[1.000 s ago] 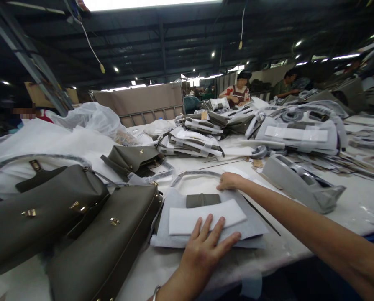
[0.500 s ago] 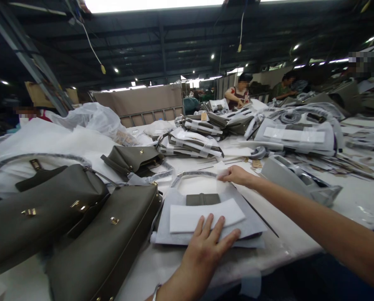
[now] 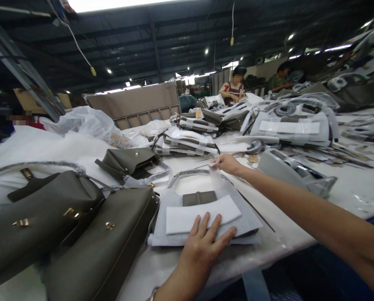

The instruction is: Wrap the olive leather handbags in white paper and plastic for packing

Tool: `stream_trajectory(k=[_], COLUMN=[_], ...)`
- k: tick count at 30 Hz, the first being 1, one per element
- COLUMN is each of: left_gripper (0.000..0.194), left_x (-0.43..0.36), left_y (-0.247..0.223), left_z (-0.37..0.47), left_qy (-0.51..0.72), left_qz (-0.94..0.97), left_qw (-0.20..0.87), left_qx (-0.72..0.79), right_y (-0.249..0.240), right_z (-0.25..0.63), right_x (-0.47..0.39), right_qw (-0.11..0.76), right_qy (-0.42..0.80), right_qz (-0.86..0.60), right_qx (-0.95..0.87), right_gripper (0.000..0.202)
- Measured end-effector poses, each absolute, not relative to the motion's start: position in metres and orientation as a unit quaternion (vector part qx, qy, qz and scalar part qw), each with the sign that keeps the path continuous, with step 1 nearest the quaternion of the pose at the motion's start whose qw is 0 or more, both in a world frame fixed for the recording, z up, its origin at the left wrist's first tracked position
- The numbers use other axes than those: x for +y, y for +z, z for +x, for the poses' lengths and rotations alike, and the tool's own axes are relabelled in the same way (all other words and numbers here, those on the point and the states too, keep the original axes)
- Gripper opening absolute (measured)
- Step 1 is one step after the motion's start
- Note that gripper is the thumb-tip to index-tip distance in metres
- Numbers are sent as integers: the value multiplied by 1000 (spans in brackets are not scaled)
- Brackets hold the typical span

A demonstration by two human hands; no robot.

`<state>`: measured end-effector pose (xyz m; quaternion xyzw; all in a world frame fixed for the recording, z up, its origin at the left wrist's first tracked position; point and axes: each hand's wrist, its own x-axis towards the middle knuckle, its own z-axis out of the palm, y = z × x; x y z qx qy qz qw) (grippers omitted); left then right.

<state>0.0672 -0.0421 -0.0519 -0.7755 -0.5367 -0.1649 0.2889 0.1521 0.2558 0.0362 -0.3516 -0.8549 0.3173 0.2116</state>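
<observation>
A handbag lies flat before me under a sheet of pale wrapping paper (image 3: 244,217), its grey-green flap (image 3: 199,198) showing and its wrapped handle (image 3: 187,174) arching at the far side. Across the paper lies a white foam strip (image 3: 190,219). My left hand (image 3: 199,246) is spread flat, fingers on the foam strip and thumb on the paper. Beyond the bag's far right corner, my right hand (image 3: 227,164) pinches a translucent strip of tape (image 3: 216,177) that hangs toward the bag. A grey tape dispenser (image 3: 287,171) stands right of that hand.
Unwrapped grey-green handbags (image 3: 108,242) crowd the left side, with a smaller-looking one (image 3: 127,161) behind. Wrapped bags (image 3: 187,142) are stacked at the back, another (image 3: 290,127) at right. Loose paper pieces (image 3: 331,154) lie right. Co-workers (image 3: 234,88) sit beyond the table.
My right hand has shifted slightly up and away from the bag's handle, and the tape strip now shows more plainly. My left hand stays on the foam strip. The whole view has shifted a little.
</observation>
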Motion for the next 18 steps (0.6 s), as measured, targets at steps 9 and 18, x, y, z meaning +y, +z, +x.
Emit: stream_trajectory(k=[9, 18], left_gripper=[46, 52], left_x=[-39, -43], left_y=[-54, -47], left_z=[70, 69], left_qy=[-205, -176], left_qz=[-760, -775], left_qw=[301, 258], left_qx=[-538, -550], right_y=[72, 31], right_z=[150, 254], right_x=[238, 125], right_qw=[238, 240], right_qy=[306, 209], right_qz=[-357, -153], right_qx=[-850, -936], right_gripper=[21, 42])
